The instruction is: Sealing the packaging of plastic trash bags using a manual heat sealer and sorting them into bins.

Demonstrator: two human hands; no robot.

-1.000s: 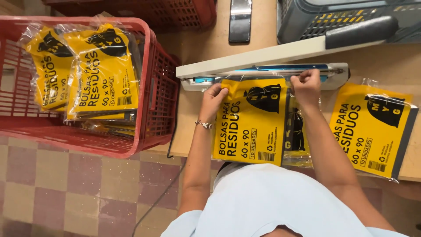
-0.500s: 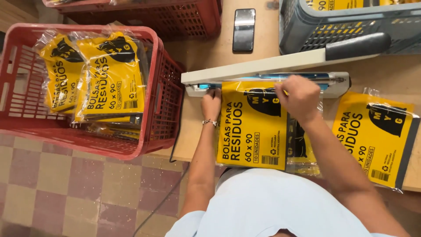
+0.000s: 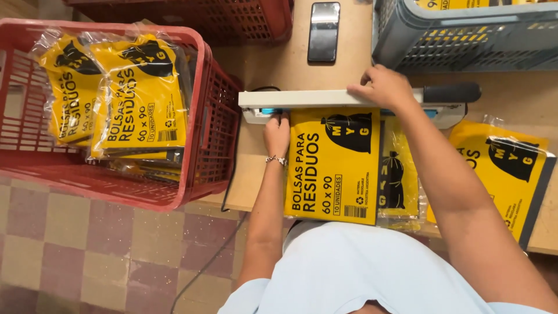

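- Checkered floor tiles point(image 3: 87, 244) fill the lower left, and a light wooden bench point(image 3: 279, 58) takes up the top and right, so it's a pretty tight little work spot.
- Bench's near edge runs right along the person's body, and the yellow packet point(image 3: 332, 166) on it comes up almost to that edge. Not much spare room in front.
- Left edge of the bench is jammed up against a red basket point(image 3: 203, 116) full of more yellow packets in clear wrap point(image 3: 139, 93), basically touching the bench side.
- A grey crate point(image 3: 465, 35) sits at the far right of the bench, and a dark phone point(image 3: 324, 32) lies flat just left of it. The open strip of bench is mostly between the phone and the sealer.
- White bar sealer point(image 3: 308, 99) lies across the bench left to right, its black handle point(image 3: 452, 92) sticking out to the right.
- The yellow packet has its long axis pointing away from the person, top end tucked in under the sealer arm.
- Left hand point(image 3: 278, 132) has its fingers curled on the packet's top left corner, right by the sealer.
- Right hand point(image 3: 383, 87) is laid over the sealer arm, fingers wrapped over the top of it.
- Another packet point(image 3: 398, 174) peeks out from under the main one on its right, and one more yellow packet point(image 3: 500, 168) lies tilted further right, close to the bench's near edge.
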